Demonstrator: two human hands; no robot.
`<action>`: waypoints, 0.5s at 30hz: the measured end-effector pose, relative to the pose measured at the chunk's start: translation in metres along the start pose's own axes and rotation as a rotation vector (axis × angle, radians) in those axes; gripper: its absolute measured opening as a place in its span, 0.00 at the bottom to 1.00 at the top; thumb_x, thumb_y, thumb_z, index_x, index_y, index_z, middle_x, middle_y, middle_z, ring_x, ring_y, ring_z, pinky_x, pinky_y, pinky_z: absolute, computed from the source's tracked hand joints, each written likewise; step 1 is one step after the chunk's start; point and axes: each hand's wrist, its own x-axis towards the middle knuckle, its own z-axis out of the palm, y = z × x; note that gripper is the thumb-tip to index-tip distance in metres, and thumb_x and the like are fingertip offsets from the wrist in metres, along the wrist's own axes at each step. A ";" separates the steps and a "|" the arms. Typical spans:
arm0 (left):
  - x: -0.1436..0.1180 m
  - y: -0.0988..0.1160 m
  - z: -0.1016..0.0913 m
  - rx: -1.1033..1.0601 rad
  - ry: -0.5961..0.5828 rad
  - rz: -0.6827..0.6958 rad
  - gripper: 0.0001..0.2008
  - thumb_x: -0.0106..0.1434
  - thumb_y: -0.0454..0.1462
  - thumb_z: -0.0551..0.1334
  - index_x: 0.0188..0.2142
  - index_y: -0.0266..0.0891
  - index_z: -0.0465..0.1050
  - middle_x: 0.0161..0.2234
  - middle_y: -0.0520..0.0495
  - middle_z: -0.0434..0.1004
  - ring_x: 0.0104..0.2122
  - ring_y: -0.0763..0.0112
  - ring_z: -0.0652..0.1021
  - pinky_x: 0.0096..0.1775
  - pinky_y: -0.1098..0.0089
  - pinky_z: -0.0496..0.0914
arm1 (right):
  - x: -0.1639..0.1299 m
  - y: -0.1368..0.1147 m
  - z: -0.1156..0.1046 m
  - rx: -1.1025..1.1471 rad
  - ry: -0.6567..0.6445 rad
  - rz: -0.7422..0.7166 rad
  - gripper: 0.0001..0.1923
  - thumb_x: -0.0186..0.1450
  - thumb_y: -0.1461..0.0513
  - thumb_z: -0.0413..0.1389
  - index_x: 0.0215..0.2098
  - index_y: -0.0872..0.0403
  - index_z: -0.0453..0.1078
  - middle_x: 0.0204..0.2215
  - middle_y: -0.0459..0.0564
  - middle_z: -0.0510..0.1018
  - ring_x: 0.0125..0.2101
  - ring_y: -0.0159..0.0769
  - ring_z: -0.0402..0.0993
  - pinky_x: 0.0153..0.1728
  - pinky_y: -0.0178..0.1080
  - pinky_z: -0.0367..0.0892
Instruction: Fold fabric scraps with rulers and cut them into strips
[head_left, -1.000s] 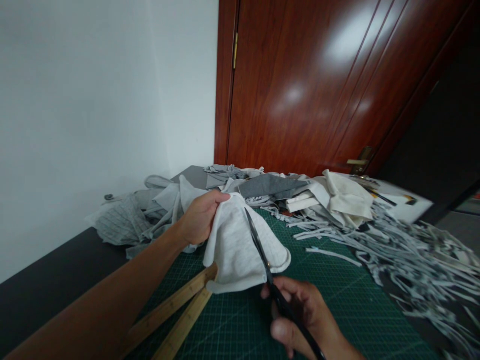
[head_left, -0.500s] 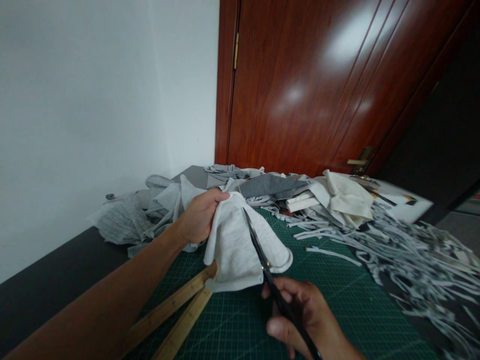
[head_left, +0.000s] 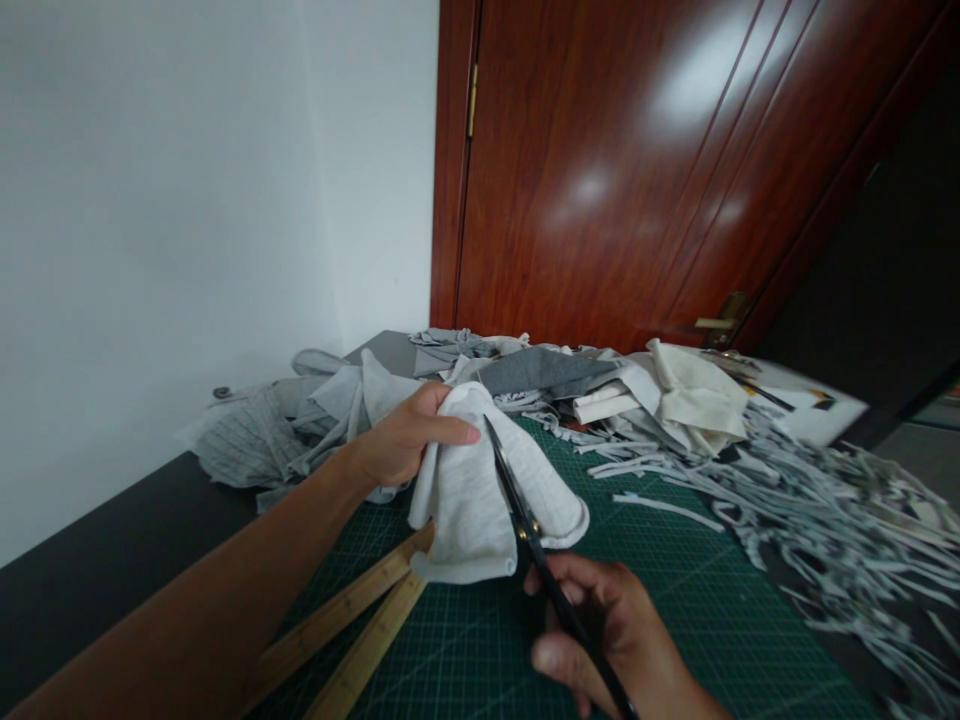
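A light grey piece of knit fabric (head_left: 466,510) hangs from my left hand (head_left: 420,430), its thumb pressed flat on the front and the other fingers behind the cloth. My right hand (head_left: 607,625) is closed round the handles of a pair of black scissors (head_left: 517,500). The blades point up and away, lying in a slit in the fabric, with the tip near the slit's top. To the right of the blades, a flap of the cloth (head_left: 551,490) hangs apart from the main part. The cloth's lower edges curl.
Two wooden rulers (head_left: 352,640) lie on a green cutting mat (head_left: 465,660) below the cloth. Grey fabric scraps (head_left: 262,430) are piled at left. Cream and grey pieces (head_left: 697,395) lie at the back, and many thin cut strips (head_left: 810,520) at right. Behind stands a brown door (head_left: 600,180).
My left thumb has moved right and down over the front of the cloth. The slit beside the blades gapes wider at its lower end. The scissors have hardly moved.
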 end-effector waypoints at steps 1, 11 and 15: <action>0.000 0.000 0.000 0.013 -0.006 -0.008 0.13 0.42 0.32 0.77 0.30 0.32 0.81 0.26 0.46 0.83 0.23 0.68 0.79 0.28 0.72 0.73 | 0.000 -0.001 0.000 -0.008 0.004 -0.012 0.27 0.57 0.45 0.73 0.44 0.54 0.75 0.18 0.36 0.66 0.13 0.22 0.56 0.13 0.25 0.54; 0.002 -0.008 -0.003 0.065 -0.067 -0.056 0.14 0.44 0.31 0.77 0.32 0.33 0.81 0.29 0.46 0.84 0.27 0.68 0.80 0.32 0.70 0.75 | -0.002 0.016 -0.003 -0.011 0.025 -0.105 0.27 0.59 0.45 0.71 0.46 0.55 0.76 0.19 0.37 0.65 0.15 0.24 0.56 0.14 0.27 0.50; 0.001 -0.007 -0.003 0.082 -0.097 -0.067 0.15 0.46 0.31 0.77 0.35 0.33 0.82 0.31 0.45 0.85 0.28 0.68 0.81 0.33 0.71 0.76 | -0.001 0.016 -0.005 -0.034 0.032 -0.087 0.28 0.59 0.46 0.72 0.47 0.56 0.75 0.20 0.37 0.66 0.15 0.24 0.57 0.13 0.27 0.50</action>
